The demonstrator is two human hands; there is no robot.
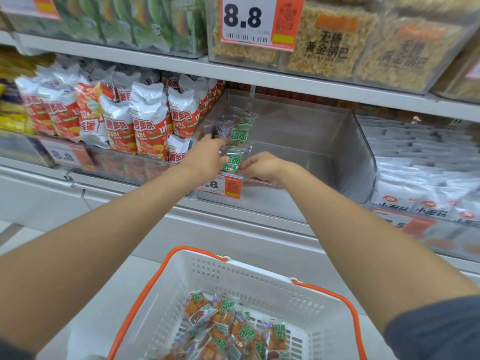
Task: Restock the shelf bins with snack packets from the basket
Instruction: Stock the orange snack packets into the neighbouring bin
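Note:
A clear plastic shelf bin (337,162) stands at the middle shelf, mostly bare inside. Small green-labelled snack packets (237,133) are stacked against its left wall. Both arms reach over the bin's front lip. My left hand (207,157) and my right hand (262,167) pinch one green-labelled packet (233,161) between them at the bin's front left corner. Below, a white basket (181,292) with orange handles holds several more of the same packets (233,331).
Red and white crisp bags (145,120) fill the bin to the left. White packets (420,172) fill the bin on the right. An orange price tag (223,185) hangs on the bin front. The shelf above carries bins of green packets and boxed rice crackers (327,45).

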